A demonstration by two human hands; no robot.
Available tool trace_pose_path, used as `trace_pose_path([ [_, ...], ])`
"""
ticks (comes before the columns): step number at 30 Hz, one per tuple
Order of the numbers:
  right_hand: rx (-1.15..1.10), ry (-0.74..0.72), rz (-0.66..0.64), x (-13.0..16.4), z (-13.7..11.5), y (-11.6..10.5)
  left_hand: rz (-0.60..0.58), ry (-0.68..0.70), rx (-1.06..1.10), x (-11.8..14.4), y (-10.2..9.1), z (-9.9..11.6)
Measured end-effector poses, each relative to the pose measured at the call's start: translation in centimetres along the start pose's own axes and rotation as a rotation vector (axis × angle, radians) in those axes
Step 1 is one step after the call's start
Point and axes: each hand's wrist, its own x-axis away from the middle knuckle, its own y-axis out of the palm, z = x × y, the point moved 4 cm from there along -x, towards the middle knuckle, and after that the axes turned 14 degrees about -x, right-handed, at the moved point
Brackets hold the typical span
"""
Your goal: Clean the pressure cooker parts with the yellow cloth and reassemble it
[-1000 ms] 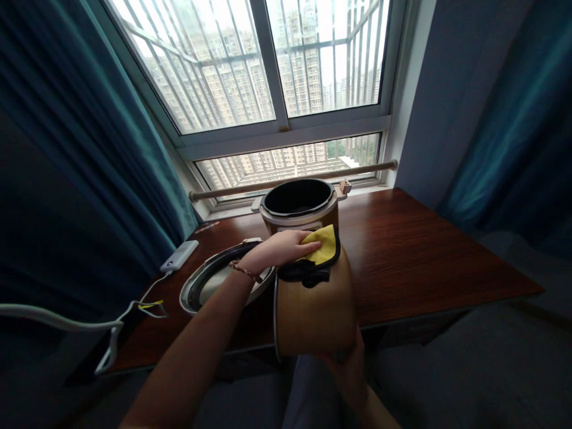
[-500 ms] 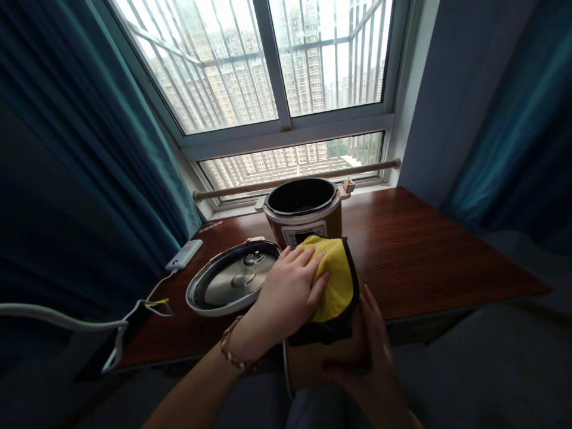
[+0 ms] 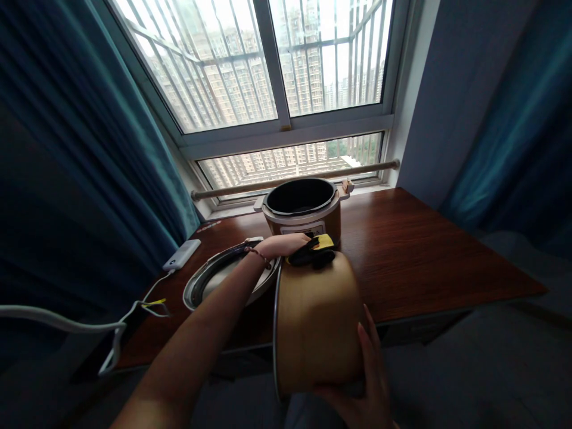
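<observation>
My right hand [image 3: 366, 381] grips the near end of a golden-brown cooker shell [image 3: 317, 325], which lies tilted toward me over the desk's front edge. My left hand [image 3: 283, 245] reaches across to the shell's far end and presses a yellow cloth with a black border [image 3: 315, 250] against it. Only a small bunched part of the cloth shows past the shell's top. A beaded bracelet sits on my left wrist.
An electric pressure cooker base [image 3: 301, 211] with its black pot stands open at the back of the wooden desk [image 3: 424, 250]. Its steel lid [image 3: 218, 280] lies left, partly behind my arm. A power bank [image 3: 181, 255] and white cable [image 3: 67, 325] lie at far left. Curtains flank the window.
My left hand slid the cloth from the shell's near upper side back to its far end. The shell tipped up toward me, and my right hand shifted lower on it.
</observation>
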Motion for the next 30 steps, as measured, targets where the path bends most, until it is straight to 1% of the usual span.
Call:
trace_pose_path([
  [2, -0.018, -0.019, 0.008, 0.4, 0.4, 0.3, -0.032, 0.078, 0.051, -0.8, -0.2, -0.4],
  [4, -0.038, -0.028, 0.024, 0.8, 1.1, 0.7, -0.041, 0.137, 0.053, -1.2, -0.5, -0.5],
  [6, -0.055, -0.044, 0.042, 1.0, 1.9, 1.1, -0.022, 0.143, 0.033, -1.3, -0.7, -0.4],
  [11, -0.065, -0.092, 0.057, 1.7, 4.8, 2.1, 0.079, -0.064, -0.086, -1.1, -1.3, -0.5],
  [14, -0.039, -0.077, 0.047, 1.8, 5.5, 2.3, 0.146, -0.138, -0.187, -0.7, -1.6, -0.1],
  [16, 0.009, -0.027, 0.02, 1.5, 4.9, 2.2, 0.175, -0.192, -0.214, -0.3, -1.7, 0.1],
  [18, 0.088, -0.007, -0.026, 0.8, 3.3, 1.8, 0.182, -0.234, -0.211, 0.1, -1.6, 0.3],
  [20, 0.168, -0.051, -0.073, -0.3, 1.3, 1.3, 0.187, -0.268, -0.214, 0.5, -1.4, 0.6],
  [22, 0.23, -0.092, -0.092, -1.4, -0.2, 0.9, 0.211, -0.29, -0.234, 1.0, -1.2, 1.1],
  [24, 0.266, -0.065, -0.107, -2.2, -0.5, 0.6, 0.246, -0.285, -0.264, 1.6, -0.9, 1.9],
  [26, 0.262, -0.011, -0.13, -2.4, -0.1, 0.7, 0.269, -0.267, -0.299, 2.5, -0.5, 2.8],
  [28, 0.244, 0.005, -0.138, -1.9, 0.3, 1.0, 0.275, -0.243, -0.336, 3.2, -0.2, 3.6],
  [30, 0.247, -0.017, -0.107, -1.0, 0.5, 1.2, 0.257, -0.214, -0.364, 3.4, -0.1, 3.8],
])
